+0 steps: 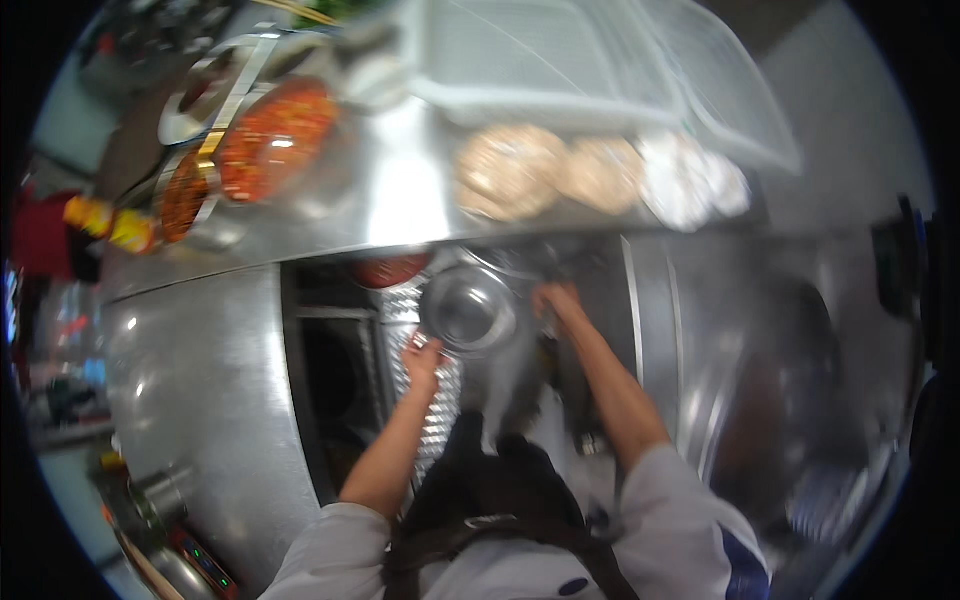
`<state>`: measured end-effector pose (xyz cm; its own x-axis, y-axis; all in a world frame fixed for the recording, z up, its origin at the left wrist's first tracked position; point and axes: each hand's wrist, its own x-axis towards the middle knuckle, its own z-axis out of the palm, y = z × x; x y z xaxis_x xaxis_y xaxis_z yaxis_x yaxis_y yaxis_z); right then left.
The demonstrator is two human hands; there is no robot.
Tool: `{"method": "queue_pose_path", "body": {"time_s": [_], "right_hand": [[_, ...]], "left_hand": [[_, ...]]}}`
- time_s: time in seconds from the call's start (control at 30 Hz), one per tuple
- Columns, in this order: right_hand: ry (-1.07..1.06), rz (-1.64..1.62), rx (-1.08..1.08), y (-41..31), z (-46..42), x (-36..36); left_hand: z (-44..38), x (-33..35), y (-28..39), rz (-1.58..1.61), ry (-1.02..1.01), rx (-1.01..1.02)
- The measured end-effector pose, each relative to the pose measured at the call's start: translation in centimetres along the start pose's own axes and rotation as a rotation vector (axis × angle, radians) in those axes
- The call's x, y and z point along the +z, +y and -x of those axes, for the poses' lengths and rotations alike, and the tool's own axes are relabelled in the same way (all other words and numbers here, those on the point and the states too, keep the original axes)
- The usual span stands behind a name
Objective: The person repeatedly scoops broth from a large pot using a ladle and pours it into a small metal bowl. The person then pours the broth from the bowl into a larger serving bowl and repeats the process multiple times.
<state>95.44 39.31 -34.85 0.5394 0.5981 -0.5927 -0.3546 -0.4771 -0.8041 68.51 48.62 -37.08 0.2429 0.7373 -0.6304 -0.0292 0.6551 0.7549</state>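
Note:
A round metal bowl (469,307) lies below the counter edge, in front of me. At its lower left rim is my left hand (422,360), its fingers bent; blur hides whether they grip the rim. My right hand (556,304) is just right of the bowl, fingers curled downward near other dark metalware, and its grip is unclear. Behind the bowl, part of a red round container (390,270) shows under the counter edge. A patterned metal strip (439,420) runs beneath my left hand.
Wrapped tan rounds (514,172) and white bundles (679,180) lie on the steel counter (337,240). Behind them are translucent plastic bins (525,52). A bowl of chopped red food (277,142) and a long-handled ladle (240,90) are at upper left. Steel surfaces flank the opening.

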Motion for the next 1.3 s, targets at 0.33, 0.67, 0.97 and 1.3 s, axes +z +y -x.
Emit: {"method": "queue_pose_path", "body": {"time_s": [0.33,0.67,0.97,1.3], "right_hand": [[0.485,0.729,-0.026,-2.6,1.5,1.9],[0.066,-0.090,0.209,-6.6,3.8,0.1],[-0.342,-1.019,0.411,-6.5,15.3,0.0],[-0.569,-1.194,0.379,-3.5,31.6,-2.8]], "left_hand": [[2.0,2.2,2.9,-0.002,0.081,-0.099],[1.9,2.6,2.7,-0.013,0.071,-0.111],[1.5,3.1,2.4,0.001,0.093,-0.159],[10.9,1.7,7.8,-0.163,-0.230,-0.105]]}}
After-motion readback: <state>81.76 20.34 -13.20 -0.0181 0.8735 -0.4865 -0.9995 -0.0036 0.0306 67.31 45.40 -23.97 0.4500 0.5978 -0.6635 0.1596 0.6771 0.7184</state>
